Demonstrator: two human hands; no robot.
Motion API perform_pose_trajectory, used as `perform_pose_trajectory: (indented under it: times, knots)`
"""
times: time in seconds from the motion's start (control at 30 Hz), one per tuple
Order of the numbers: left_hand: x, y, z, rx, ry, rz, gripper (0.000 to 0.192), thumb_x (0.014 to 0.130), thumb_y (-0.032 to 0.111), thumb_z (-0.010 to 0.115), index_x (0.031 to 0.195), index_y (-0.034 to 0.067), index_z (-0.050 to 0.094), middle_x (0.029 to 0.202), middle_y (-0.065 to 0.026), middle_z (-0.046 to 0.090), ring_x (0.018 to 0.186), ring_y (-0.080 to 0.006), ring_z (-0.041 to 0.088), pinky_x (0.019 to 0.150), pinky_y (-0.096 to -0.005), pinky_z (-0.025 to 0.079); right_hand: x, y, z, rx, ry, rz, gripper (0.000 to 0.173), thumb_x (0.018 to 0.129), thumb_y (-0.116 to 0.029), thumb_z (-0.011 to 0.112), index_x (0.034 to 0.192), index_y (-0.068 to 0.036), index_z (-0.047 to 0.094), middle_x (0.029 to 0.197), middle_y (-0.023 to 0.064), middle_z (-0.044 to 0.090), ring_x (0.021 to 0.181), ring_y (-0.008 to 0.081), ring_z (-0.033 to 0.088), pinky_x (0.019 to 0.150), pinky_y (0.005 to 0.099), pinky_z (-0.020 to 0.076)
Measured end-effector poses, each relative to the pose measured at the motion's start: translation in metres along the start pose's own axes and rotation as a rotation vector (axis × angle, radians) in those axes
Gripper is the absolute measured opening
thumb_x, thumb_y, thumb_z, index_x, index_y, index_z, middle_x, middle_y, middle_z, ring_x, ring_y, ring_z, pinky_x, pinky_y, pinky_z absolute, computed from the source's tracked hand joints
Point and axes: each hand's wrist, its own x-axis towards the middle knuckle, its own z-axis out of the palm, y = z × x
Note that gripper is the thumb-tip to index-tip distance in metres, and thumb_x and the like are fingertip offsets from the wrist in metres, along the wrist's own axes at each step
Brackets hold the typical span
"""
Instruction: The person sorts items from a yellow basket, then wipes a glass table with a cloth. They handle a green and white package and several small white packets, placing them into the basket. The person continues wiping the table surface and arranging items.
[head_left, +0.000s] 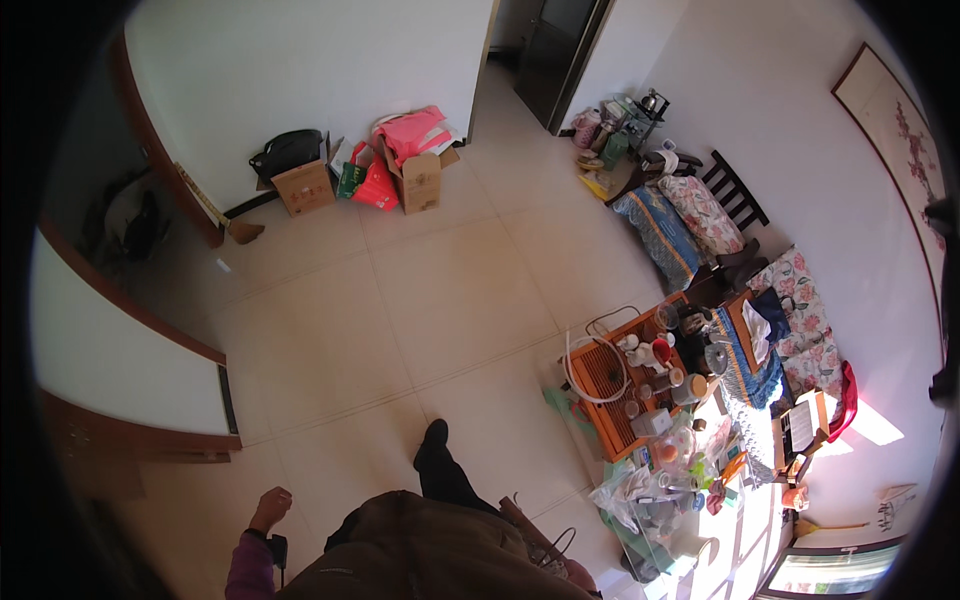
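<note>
My left hand hangs over the tiled floor at the lower left, its fingers curled in and no object visible in them. A purple sleeve covers that arm, and a small black device sits by the wrist. What looks like my right hand is partly visible at the bottom edge, right of my brown jacket. Near it are a long brownish object and a thin dark loop; whether the hand holds either is unclear. My black shoe points forward on the floor.
A slatted wooden tea tray with cups and jars stands at right, beside a glass table cluttered with plastic bags. Cushioned seating lines the right wall. Cardboard boxes and a broom are by the far wall.
</note>
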Motion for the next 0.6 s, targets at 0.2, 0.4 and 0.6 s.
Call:
perform_pose_trajectory:
  times: [0.2,0.4,0.6]
  knots:
    - [0.041,0.081,-0.06,-0.042,-0.156,-0.195,0.02,0.088,0.016,0.067,0.102,0.003,0.067,0.089,-0.0105,0.071,0.081,-0.0205,0.07,0.067,-0.0333,0.056,0.065,-0.093,0.038,0.044,0.001,0.02,0.032,0.08,-0.003,0.066,0.112,-0.004,0.068,0.101,0.0103,0.072,0.093,0.0207,0.067,0.082,0.0316,0.05]
    - [0.112,0.148,-0.111,0.088,-0.325,-0.096,0.021,0.089,0.017,0.066,0.105,0.004,0.066,0.092,-0.0079,0.07,0.08,-0.0183,0.069,0.066,-0.0326,0.055,0.112,-0.174,0.061,0.059,-0.008,0.024,0.032,0.08,-0.003,0.066,0.112,-0.004,0.068,0.102,0.0109,0.072,0.095,0.0217,0.069,0.085,0.0321,0.0514]
    - [0.281,0.185,-0.168,-0.124,-0.297,-0.252,0.018,0.089,0.018,0.065,0.1,0.004,0.067,0.086,-0.0084,0.07,0.077,-0.0182,0.069,0.067,-0.0338,0.056,0.161,-0.253,0.1,-0.076,0.151,-0.064,0.036,0.078,-0.008,0.066,0.114,-0.008,0.069,0.1,0.0158,0.072,0.1,0.0291,0.068,0.087,0.0349,0.0509]
